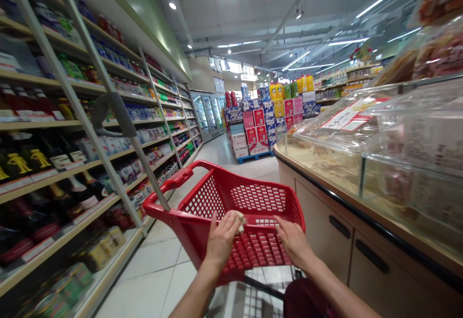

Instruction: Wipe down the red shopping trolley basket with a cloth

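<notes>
In front of me is a red plastic shopping basket [258, 248] with perforated walls and its long handle tilted up to the left. My left hand [222, 238] is at the near rim, closed on a crumpled cream-coloured cloth [239, 221] that looks like a rag or tissue. Further right, my right hand [293, 241] lies over the same rim, fingers hooked toward the inside; its grip is partly hidden. A grey grip piece [115, 115] sits on the metal handle bars [97, 72].
Shelves of bottles and cans [83, 173] line the left side. A wooden counter [325, 221] with clear plastic food packs [340, 120] stands close on the right. Stacked drink cartons [253, 130] on a blue pallet [255, 157] are ahead, with glass-door coolers [208, 113] behind.
</notes>
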`<state>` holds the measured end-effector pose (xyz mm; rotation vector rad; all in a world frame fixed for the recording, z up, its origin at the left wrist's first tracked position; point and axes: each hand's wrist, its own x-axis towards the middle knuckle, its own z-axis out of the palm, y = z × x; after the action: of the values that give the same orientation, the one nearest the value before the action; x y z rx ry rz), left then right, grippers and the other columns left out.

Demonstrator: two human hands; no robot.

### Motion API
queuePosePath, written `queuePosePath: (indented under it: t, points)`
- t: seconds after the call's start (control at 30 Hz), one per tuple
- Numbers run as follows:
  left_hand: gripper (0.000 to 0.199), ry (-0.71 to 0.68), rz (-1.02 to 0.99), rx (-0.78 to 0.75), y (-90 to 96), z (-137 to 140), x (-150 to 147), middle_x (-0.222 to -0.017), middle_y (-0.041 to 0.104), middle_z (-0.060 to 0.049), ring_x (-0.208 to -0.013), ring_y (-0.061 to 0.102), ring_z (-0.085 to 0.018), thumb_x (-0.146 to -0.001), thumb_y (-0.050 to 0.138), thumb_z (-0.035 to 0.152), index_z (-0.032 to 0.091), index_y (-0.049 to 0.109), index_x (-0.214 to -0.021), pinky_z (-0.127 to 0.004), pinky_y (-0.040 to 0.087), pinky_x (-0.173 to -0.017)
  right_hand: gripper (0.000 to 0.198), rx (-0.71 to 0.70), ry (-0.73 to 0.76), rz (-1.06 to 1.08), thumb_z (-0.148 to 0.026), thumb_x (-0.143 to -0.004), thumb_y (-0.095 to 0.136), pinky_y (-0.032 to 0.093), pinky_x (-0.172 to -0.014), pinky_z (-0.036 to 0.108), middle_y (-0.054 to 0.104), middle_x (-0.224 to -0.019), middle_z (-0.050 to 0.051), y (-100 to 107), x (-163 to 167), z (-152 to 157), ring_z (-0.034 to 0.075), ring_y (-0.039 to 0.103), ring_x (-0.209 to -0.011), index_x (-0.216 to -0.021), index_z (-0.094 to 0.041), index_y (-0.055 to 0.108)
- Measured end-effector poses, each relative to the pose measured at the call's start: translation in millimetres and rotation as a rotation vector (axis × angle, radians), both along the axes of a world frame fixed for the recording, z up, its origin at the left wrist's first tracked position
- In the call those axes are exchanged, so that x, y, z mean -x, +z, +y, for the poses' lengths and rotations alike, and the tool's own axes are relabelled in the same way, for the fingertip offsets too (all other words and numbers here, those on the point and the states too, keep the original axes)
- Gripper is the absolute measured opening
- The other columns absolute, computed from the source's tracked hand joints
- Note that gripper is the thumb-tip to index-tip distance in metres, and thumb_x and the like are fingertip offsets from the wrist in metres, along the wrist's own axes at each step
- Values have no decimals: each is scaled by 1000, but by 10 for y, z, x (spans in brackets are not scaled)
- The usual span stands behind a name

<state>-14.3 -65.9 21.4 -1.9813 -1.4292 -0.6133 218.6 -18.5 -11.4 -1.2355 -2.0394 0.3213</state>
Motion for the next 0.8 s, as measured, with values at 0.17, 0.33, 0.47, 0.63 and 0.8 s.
queuePosePath:
  t: [0.17, 0.33, 0.47, 0.63, 0.8]
  points:
    - [42, 211, -23, -127, 144, -200, 526, -118, 55, -3, -109, 50, -16, -76, 34, 4, 25, 58, -103, -44, 5, -106, 41, -32, -50, -29, -35, -87, 26, 36, -84, 40, 61, -109, 7, -46, 15, -22, 20, 54, -99, -113, -20, 54]
    - [44, 49, 105, -80, 68, -205, 460, -117, 56, 2, -112, 48, -12, -76, 37, 4, 31, 57, -104, -37, 4, -107, 43, -2, -44, -59, -36, -88, 23, 32, -89, 41, 59, -111, 6, -28, 42, -68, 19, 52, -101, -113, -21, 54]
    - [40, 253, 16, -141, 210, -244, 664, -117, 56, -3, -108, 51, -17, -78, 34, 6, 26, 58, -103, -44, 5, -106, 43, 16, -63, -66, -37, -87, 23, 26, -94, 45, 59, -112, 6, -11, 47, -78, 20, 50, -104, -111, -21, 56]
    - [39, 30, 87, -88, 25, -205, 423, -117, 56, 2, -113, 47, -12, -79, 36, 7, 30, 58, -102, -36, 3, -107, 44, 42, -81, -85, -36, -87, 22, 22, -97, 50, 58, -114, 5, -21, 73, -79, 21, 48, -108, -108, -21, 57]
    - [42, 183, 30, -95, 91, -207, 533, -119, 55, -2, -111, 49, -15, -78, 33, 4, 27, 56, -106, -43, 5, -106, 43, 22, -59, -86, -37, -87, 23, 21, -97, 51, 58, -114, 4, -77, 44, -68, 21, 47, -110, -107, -22, 57]
